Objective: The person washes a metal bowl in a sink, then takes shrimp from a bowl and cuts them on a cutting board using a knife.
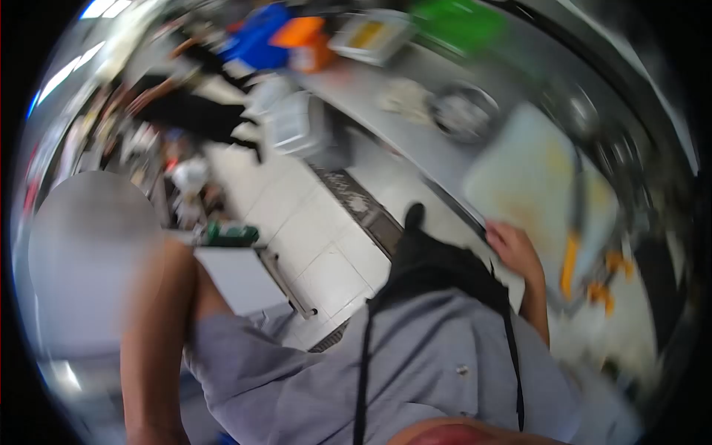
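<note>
My right hand [513, 248] is at the near edge of a large pale cutting board [519, 167], with slightly bent fingers and no object visible in it. A knife with a yellow handle [569, 265] lies across the right part of the board. Beside the board are more yellow handles [602, 297]. On the left, my bare arm [152, 356] is bent at the elbow and runs down to the bottom edge; my left hand is out of view. Motion blur softens much of the scene.
Along the metal counter are a metal bowl [463, 111], a pale cloth [406, 100], a white tub [371, 35], an orange container [304, 43] and a green one [460, 24]. Another person in dark clothing [185, 111] is at the upper left. A white surface [241, 278] stands left.
</note>
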A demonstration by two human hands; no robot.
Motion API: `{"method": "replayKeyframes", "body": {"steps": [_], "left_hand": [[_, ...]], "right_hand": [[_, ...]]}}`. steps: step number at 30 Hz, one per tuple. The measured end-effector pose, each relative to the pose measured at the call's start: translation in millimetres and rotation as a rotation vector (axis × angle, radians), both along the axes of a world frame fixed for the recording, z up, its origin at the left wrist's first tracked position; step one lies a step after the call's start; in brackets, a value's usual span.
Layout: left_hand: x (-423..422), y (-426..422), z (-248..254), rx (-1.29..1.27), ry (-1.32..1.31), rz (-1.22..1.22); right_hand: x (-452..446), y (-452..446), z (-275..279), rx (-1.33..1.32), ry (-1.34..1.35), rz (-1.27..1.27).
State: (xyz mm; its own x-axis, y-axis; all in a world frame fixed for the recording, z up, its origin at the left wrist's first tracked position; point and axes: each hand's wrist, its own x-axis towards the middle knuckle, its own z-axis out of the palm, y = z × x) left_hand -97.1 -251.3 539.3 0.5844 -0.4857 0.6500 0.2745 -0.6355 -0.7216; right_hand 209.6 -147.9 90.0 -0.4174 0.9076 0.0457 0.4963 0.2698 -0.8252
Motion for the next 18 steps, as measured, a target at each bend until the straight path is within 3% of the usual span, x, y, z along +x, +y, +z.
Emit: {"method": "replayKeyframes", "body": {"steps": [1,3,4,8,11,12,13,14,15,16,17,18], "left_hand": [[-3.4,23.2,-6.4,-0.062,-0.032,-0.125],[-10.4,57.3,-21.6,-0.566,0.363,-0.285],[-5.0,79.3,-31.9,-0.661,0.383,-0.486],[13.1,124.9,-43.7,-0.842,0.595,-0.869],[2.4,158.5,-57.4,-0.696,0.53,-0.971],[3.9,166.8,-63.1,-0.866,0.493,-0.991],[7.0,202.5,-72.1,-1.165,0.937,-1.523],[6.4,213.1,-91.3,-0.799,0.38,-1.637],[0.7,236.7,-122.9,-0.815,0.374,-1.697],[-5.3,269.3,-163.8,-1.269,0.261,-1.171],[14.8,278.0,-199.1,-1.451,-0.005,-0.607],[34.4,286.2,-234.2,-1.604,-0.09,-0.016]], "right_hand": [[5.6,-5.5,23.6,-0.013,-0.012,-0.041],[20.3,-27.9,31.0,0.004,-0.087,-0.151],[23.3,-34.4,39.8,-0.039,-0.042,-0.236],[38.9,-80.7,47.4,-0.09,-0.001,-0.509],[44.3,-109.8,33.0,-0.089,-0.047,-0.675],[42.5,-119.3,30.2,-0.058,-0.077,-0.729],[39.7,-128.5,28.1,-0.105,-0.08,-0.782],[40.7,-126.4,34.2,-0.114,-0.092,-0.847],[46.1,-124.9,39.7,-0.111,-0.108,-0.903],[48.7,-127.5,41.8,-0.134,-0.116,-0.939],[49.5,-127.1,43.1,-0.122,-0.151,-1.042],[52.7,-122.4,41.4,-0.098,-0.184,-1.131]]}}
